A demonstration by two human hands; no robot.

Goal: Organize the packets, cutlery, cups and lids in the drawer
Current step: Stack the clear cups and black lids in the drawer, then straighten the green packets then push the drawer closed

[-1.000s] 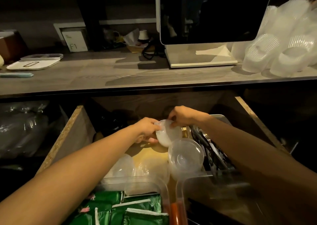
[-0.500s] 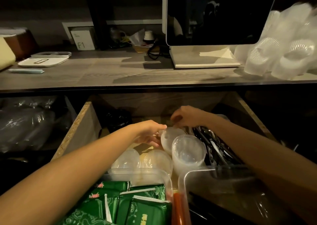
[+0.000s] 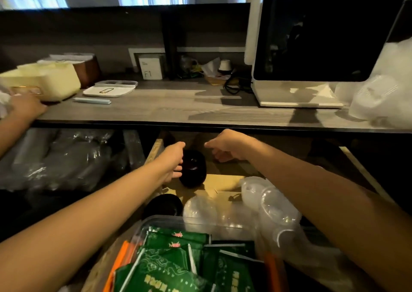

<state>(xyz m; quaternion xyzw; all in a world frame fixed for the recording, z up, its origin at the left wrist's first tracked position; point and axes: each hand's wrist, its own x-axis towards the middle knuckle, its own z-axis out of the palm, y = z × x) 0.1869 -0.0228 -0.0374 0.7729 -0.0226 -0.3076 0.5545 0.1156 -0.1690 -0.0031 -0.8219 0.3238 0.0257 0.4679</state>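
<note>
Closest to the camera there's a clear plastic bin [image 3: 156, 221] stuffed with green packets [image 3: 174, 260], plus some orange ones [image 3: 121, 255] along its left side. Just past it, clear plastic cups and lids [image 3: 265, 202] are lying loose on the drawer [image 3: 223, 180] floor, and a black lid [image 3: 162, 204] sits just left of them. Further in, the left hand [image 3: 175, 162] is wrapped around the side of a black cup [image 3: 192, 169] that's tipped on its side toward the back left of the drawer. The right hand [image 3: 227, 145] hovers just beside it with fingers loosely curled, holding nothing. Up on the counter [image 3: 178, 109] there's a monitor [image 3: 312, 35] on the right, a white tray [image 3: 109, 90] and a cream container [image 3: 44, 80] on the left, where another person's hand [image 3: 24, 109] rests at the edge.
</note>
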